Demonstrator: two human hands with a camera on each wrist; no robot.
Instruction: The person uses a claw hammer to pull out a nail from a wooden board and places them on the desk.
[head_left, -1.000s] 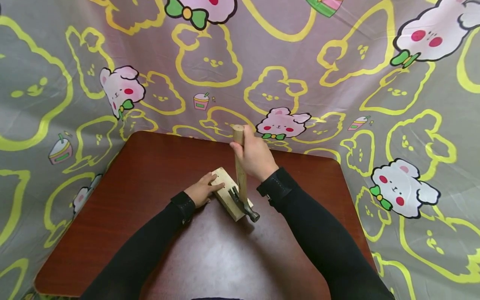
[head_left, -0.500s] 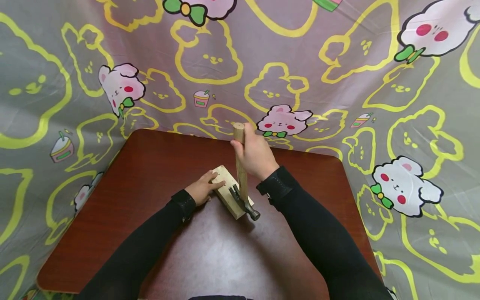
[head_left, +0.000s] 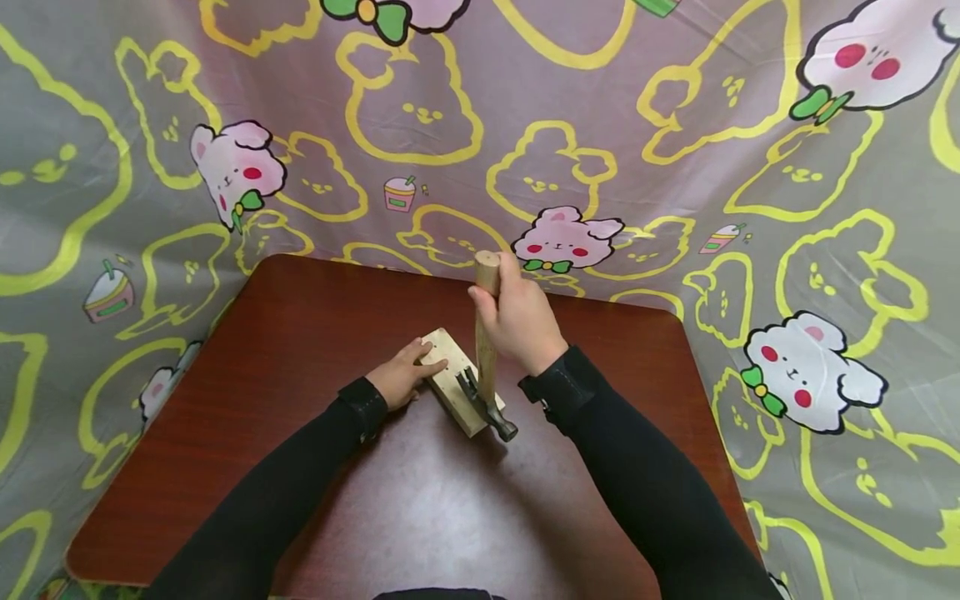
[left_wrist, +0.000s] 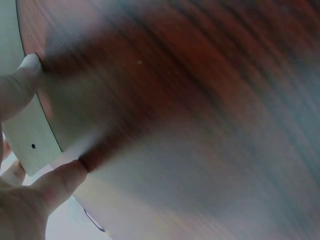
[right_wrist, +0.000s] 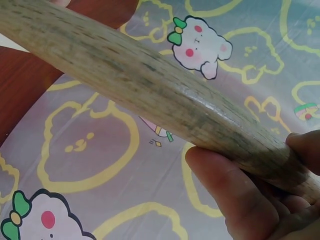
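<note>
Near the middle of the table lies a pale wooden block (head_left: 441, 353), set at a slant, with small dark marks on its top face. My left hand (head_left: 395, 377) holds the block's far left end; in the left wrist view, fingers (left_wrist: 62, 182) lie around that end. A claw hammer (head_left: 487, 367) stands handle-up, its metal head over the block's near right part, claw toward the block's middle and striking face past the edge. My right hand (head_left: 522, 321) grips the wooden handle close to its top. Whether the claw holds a nail cannot be made out.
The reddish-brown table (head_left: 322, 308) has rounded corners and a glossy reflection in front of the block. A grey cloth (head_left: 420, 133) printed with yellow outlines and white rabbits hangs around the back and sides.
The top of the hammer handle has tipped slightly to the right with my right hand, while the hammer head stays on the block. My left hand keeps its place on the block.
</note>
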